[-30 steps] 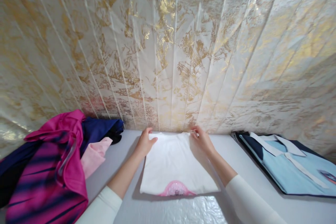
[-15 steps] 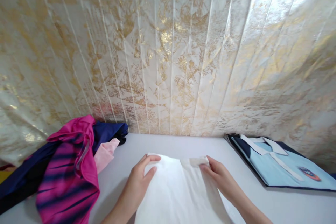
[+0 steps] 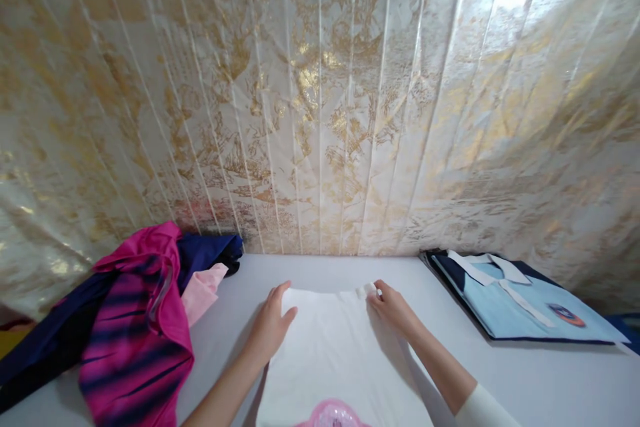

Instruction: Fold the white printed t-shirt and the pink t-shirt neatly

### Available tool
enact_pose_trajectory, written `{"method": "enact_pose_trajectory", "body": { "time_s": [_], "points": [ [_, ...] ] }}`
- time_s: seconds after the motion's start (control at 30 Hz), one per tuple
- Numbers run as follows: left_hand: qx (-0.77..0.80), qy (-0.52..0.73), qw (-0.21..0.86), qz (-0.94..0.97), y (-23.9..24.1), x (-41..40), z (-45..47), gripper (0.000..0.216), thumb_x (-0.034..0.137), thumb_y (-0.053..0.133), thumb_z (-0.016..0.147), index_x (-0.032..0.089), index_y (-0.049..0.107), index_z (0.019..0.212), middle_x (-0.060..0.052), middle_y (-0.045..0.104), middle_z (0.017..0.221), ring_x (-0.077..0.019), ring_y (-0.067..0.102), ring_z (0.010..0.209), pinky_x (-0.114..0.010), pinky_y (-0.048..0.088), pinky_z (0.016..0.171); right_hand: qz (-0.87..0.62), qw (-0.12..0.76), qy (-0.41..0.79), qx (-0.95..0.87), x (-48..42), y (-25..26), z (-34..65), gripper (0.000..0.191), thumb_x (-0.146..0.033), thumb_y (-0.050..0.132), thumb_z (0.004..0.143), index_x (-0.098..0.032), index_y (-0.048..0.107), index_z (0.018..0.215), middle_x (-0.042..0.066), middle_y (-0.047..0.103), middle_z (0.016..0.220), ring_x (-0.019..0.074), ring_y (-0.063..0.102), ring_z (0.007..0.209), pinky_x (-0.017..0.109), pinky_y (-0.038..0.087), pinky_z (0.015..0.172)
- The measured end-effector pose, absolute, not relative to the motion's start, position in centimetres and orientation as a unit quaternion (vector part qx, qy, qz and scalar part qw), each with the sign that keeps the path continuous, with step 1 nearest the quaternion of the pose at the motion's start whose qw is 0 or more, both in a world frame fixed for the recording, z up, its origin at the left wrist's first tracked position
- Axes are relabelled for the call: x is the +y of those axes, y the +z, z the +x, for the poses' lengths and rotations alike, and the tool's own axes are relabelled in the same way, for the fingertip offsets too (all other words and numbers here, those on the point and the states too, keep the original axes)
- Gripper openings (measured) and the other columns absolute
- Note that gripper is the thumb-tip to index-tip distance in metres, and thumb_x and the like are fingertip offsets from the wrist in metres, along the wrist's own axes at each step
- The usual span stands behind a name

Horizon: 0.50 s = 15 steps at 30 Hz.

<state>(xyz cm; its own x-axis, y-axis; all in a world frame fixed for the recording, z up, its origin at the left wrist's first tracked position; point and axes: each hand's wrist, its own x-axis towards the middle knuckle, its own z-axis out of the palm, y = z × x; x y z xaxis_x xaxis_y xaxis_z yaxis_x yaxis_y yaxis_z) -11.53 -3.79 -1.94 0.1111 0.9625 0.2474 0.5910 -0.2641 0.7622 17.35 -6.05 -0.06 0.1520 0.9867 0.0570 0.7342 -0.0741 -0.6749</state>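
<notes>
We have a white garment (image 3: 340, 347), lightly creased, spread over the pale table (image 3: 320, 270), its far edge nearly straight but slightly bunched at the right corner, a rounded pink print (image 3: 334, 412) partly showing nearest us.

Glare upper right on shiny sheeting (image 3: 320, 100); soft shadows.

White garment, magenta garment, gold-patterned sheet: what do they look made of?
White garment: probably cotton-like knit; matte, soft creases.
Magenta garment: possibly synthetic; smooth-looking, rounded folds, fibre unclear.
Gold-patterned sheet: likely plastic or foil film; glossy, bright glare, metallic glints.
</notes>
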Motion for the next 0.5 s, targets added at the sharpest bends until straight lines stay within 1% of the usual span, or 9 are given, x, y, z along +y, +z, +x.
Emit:
{"method": "enact_pose_trajectory", "body": {
  "time_s": [0.07, 0.1, 0.13, 0.17, 0.2, 0.23, 0.37, 0.43, 0.5],
  "points": [
    [0.561, 0.368, 0.247, 0.699, -1.4, -5.4, -12.1, 0.058, 0.025, 0.053, 0.078, 0.010, 0.042, 0.133, -0.017, 0.051, 0.133, -0.0272, 0.054, 0.118, -0.039, 0.041, 0.100, -0.697, 0.288, 0.223, -0.618, -7.7, 0.7, 17.3, 0.022, -0.025, 0.045, 0.081, -0.018, 0.052, 0.101, -0.003, 0.059, 0.061, 0.0176, 0.055, 0.060, 0.026, 0.035, 0.058],
    [0.568, 0.362, 0.251, 0.696, -1.2, -6.6, -12.6, 0.063, 0.030, 0.053, 0.078, 0.010, 0.038, 0.136, -0.018, 0.050, 0.134, -0.0272, 0.060, 0.109, -0.040, 0.045, 0.096, -0.694, 0.282, 0.228, -0.622, -8.8, 1.0, 17.3, 0.030, -0.027, 0.044, 0.083, -0.017, 0.049, 0.111, -0.002, 0.060, 0.064, 0.0179, 0.057, 0.062, 0.026, 0.037, 0.060],
    [0.577, 0.349, 0.260, 0.691, -1.1, -7.9, -13.2, 0.066, 0.035, 0.053, 0.079, 0.011, 0.036, 0.137, -0.018, 0.050, 0.133, -0.0255, 0.065, 0.095, -0.040, 0.049, 0.088, -0.691, 0.274, 0.235, -0.627, -10.0, 1.3, 17.4, 0.037, -0.029, 0.043, 0.084, -0.017, 0.045, 0.118, -0.002, 0.061, 0.068, 0.0180, 0.058, 0.063, 0.026, 0.038, 0.060],
    [0.582, 0.336, 0.274, 0.688, -1.1, -9.4, -13.8, 0.068, 0.040, 0.052, 0.080, 0.012, 0.034, 0.139, -0.018, 0.050, 0.132, -0.0220, 0.066, 0.078, -0.038, 0.051, 0.080, -0.688, 0.263, 0.244, -0.630, -11.3, 1.5, 17.4, 0.041, -0.031, 0.042, 0.084, -0.017, 0.041, 0.123, -0.002, 0.062, 0.071, 0.0180, 0.058, 0.063, 0.027, 0.039, 0.061],
    [0.589, 0.327, 0.288, 0.681, -1.3, -10.9, -14.4, 0.070, 0.045, 0.050, 0.081, 0.012, 0.032, 0.140, -0.017, 0.051, 0.131, -0.0184, 0.064, 0.066, -0.036, 0.053, 0.073, -0.687, 0.251, 0.255, -0.633, -12.7, 1.6, 17.5, 0.044, -0.033, 0.042, 0.085, -0.017, 0.040, 0.126, -0.001, 0.062, 0.072, 0.0179, 0.059, 0.064, 0.027, 0.040, 0.060],
    [0.595, 0.324, 0.299, 0.672, -1.5, -12.4, -14.8, 0.071, 0.048, 0.049, 0.081, 0.012, 0.030, 0.140, -0.017, 0.052, 0.129, -0.0162, 0.061, 0.060, -0.034, 0.053, 0.069, -0.685, 0.242, 0.266, -0.633, -14.0, 1.7, 17.6, 0.046, -0.034, 0.042, 0.085, -0.018, 0.039, 0.128, -0.002, 0.061, 0.073, 0.0178, 0.059, 0.064, 0.027, 0.040, 0.059],
    [0.605, 0.350, 0.310, 0.644, -3.1, -16.6, -15.4, 0.069, 0.054, 0.042, 0.085, 0.016, 0.029, 0.140, -0.010, 0.061, 0.116, -0.0155, 0.060, 0.059, -0.031, 0.053, 0.069, -0.687, 0.243, 0.324, -0.604, -18.3, 1.0, 17.6, 0.056, -0.042, 0.044, 0.083, -0.017, 0.037, 0.133, -0.004, 0.055, 0.065, 0.0185, 0.055, 0.062, 0.026, 0.039, 0.053],
    [0.598, 0.356, 0.325, 0.640, -3.8, -17.5, -15.1, 0.067, 0.053, 0.039, 0.087, 0.015, 0.025, 0.141, -0.008, 0.063, 0.108, -0.0163, 0.061, 0.060, -0.030, 0.053, 0.069, -0.687, 0.251, 0.355, -0.583, -19.5, 0.3, 17.5, 0.062, -0.042, 0.048, 0.080, -0.017, 0.035, 0.136, -0.006, 0.050, 0.062, 0.0178, 0.053, 0.061, 0.025, 0.038, 0.052],
    [0.585, 0.359, 0.321, 0.653, -4.3, -17.9, -14.9, 0.062, 0.047, 0.039, 0.088, 0.015, 0.027, 0.140, -0.008, 0.065, 0.105, -0.0190, 0.066, 0.071, -0.030, 0.053, 0.074, -0.686, 0.263, 0.370, -0.569, -20.2, -0.5, 17.5, 0.066, -0.040, 0.051, 0.077, -0.018, 0.035, 0.137, -0.007, 0.046, 0.060, 0.0169, 0.051, 0.060, 0.024, 0.038, 0.052]
  ]
}}
